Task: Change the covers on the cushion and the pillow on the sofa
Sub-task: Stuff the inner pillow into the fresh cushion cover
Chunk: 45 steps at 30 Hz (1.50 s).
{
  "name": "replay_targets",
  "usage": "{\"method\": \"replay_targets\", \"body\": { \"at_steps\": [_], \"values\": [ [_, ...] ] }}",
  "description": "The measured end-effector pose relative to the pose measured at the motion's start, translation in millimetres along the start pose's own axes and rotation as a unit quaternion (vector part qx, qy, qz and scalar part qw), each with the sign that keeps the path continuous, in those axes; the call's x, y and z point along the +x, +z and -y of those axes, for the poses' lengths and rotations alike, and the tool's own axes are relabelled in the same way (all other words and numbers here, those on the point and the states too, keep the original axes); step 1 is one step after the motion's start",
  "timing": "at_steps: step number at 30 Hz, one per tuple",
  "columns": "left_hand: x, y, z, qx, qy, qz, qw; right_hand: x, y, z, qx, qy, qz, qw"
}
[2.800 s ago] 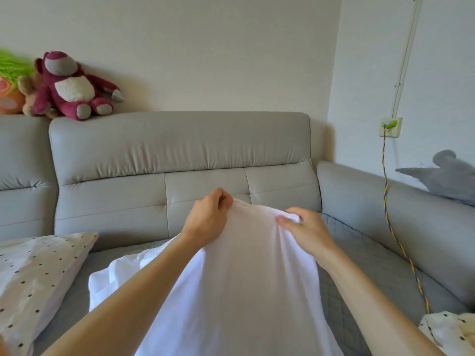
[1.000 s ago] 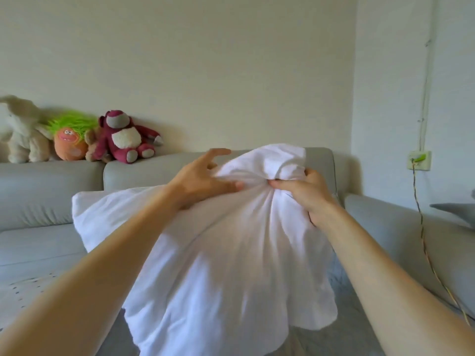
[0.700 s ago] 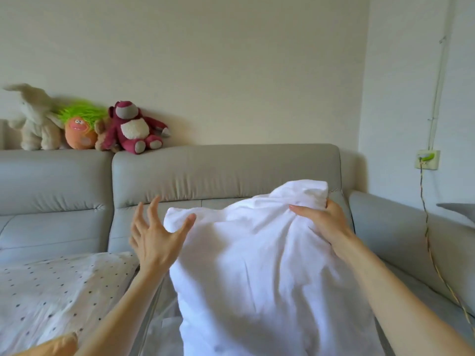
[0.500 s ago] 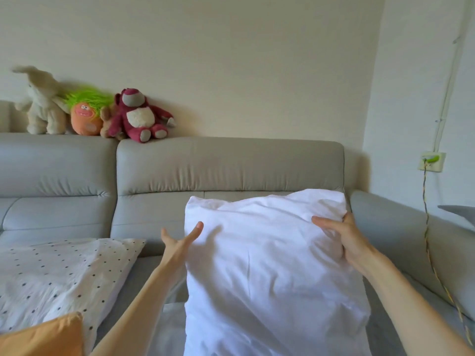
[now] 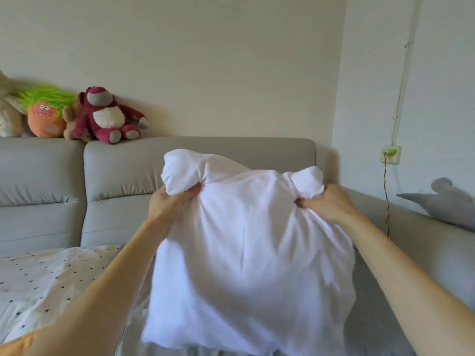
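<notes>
In the head view, one white pillow (image 5: 246,265) stands upright over the seat of the grey sofa (image 5: 200,155), in front of its right backrest. The left hand (image 5: 171,204) grips the pillow's upper left corner, fingers curled into the cloth so that a bunched knob rises above the fist. The right hand (image 5: 329,204) pinches the upper right corner the same way. The bulk of the pillow hangs below both grips, between the two forearms. Its lower edge is blurred and may rest on the seat.

One dotted pillow (image 5: 46,278) lies at the seat's left edge, with one orange cushion corner (image 5: 15,345) at the frame's bottom left. Three soft toys sit on the top edge of the left backrest: a cream one (image 5: 6,116), an orange one with green hair (image 5: 43,116) and a dark red bear (image 5: 105,116). One grey toy (image 5: 447,201) lies on the right arm.

Half a second earlier the left hand was spread beside the pillow's left edge and the right lay flatter on its corner; now both have closed on the corners.
</notes>
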State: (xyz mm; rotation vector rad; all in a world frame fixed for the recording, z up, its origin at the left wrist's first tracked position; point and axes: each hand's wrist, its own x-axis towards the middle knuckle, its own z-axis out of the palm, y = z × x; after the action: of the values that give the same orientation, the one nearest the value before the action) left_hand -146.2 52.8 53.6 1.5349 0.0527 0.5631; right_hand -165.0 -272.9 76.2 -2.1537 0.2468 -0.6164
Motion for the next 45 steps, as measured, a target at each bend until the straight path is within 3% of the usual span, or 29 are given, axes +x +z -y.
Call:
{"method": "replay_targets", "body": {
  "at_steps": [3, 6, 11, 16, 21, 23, 25, 28, 31, 33, 35, 38, 39, 41, 43, 45],
  "values": [
    [3.0, -11.8, -5.2, -0.005, 0.032, -0.010, 0.999, -3.3, 3.2, 1.5, 0.049, -0.009, -0.086, 0.995],
    [0.7, -25.0, -12.9, -0.004, 0.057, -0.017, 0.998, -19.1, 17.2, 10.4, 0.037, -0.025, -0.023, 0.999],
    [-5.3, -40.3, -10.6, 0.027, 0.062, -0.029, 0.997, -25.3, 28.3, 13.3, 0.162, -0.019, -0.118, 0.979],
    [6.8, -54.3, -16.7, 0.113, 0.043, -0.058, 0.991, -22.1, 27.1, 23.5, 0.183, -0.012, -0.072, 0.980],
    [7.6, -50.1, 37.2, 0.256, -0.024, -0.086, 0.963, -7.6, 72.2, -12.6, 0.079, 0.023, -0.058, 0.995],
    [-6.0, -46.0, 73.0, 0.325, -0.076, -0.062, 0.941, -19.2, 97.3, -37.5, 0.078, 0.028, 0.015, 0.996],
    [-27.5, -40.4, 102.0, 0.422, -0.075, -0.012, 0.904, -44.3, 118.1, -62.4, 0.072, 0.014, 0.127, 0.989],
    [-65.3, -25.0, 123.1, 0.469, 0.055, 0.135, 0.871, -83.7, 143.5, -93.7, -0.077, -0.137, 0.272, 0.949],
    [-94.4, -9.9, 137.8, 0.538, 0.120, 0.278, 0.787, -110.8, 153.3, -111.1, -0.233, -0.200, 0.294, 0.905],
    [-101.8, -6.5, 156.4, 0.591, 0.118, 0.310, 0.735, -118.8, 152.3, -117.8, -0.305, -0.227, 0.279, 0.882],
    [-108.3, -8.1, 172.1, 0.590, 0.126, 0.296, 0.741, -121.8, 151.2, -122.3, -0.352, -0.220, 0.293, 0.861],
    [-106.6, -14.6, 178.8, 0.467, 0.192, 0.175, 0.845, -118.8, 151.3, -116.8, -0.352, -0.183, 0.343, 0.852],
    [-100.7, -17.3, 178.0, 0.462, 0.201, 0.140, 0.852, -114.8, 150.4, -112.3, -0.349, -0.154, 0.371, 0.847],
    [-87.6, -22.9, 177.6, 0.553, 0.218, 0.126, 0.794, -103.4, 147.2, -100.2, -0.361, -0.097, 0.429, 0.823],
    [-81.9, -24.2, 181.8, 0.600, 0.150, 0.217, 0.755, -91.1, 146.8, -86.5, -0.372, -0.071, 0.443, 0.813],
    [-83.1, -24.5, 188.0, 0.598, 0.080, 0.320, 0.730, -80.1, 154.5, -73.3, -0.365, -0.140, 0.346, 0.853]
  ]
}}
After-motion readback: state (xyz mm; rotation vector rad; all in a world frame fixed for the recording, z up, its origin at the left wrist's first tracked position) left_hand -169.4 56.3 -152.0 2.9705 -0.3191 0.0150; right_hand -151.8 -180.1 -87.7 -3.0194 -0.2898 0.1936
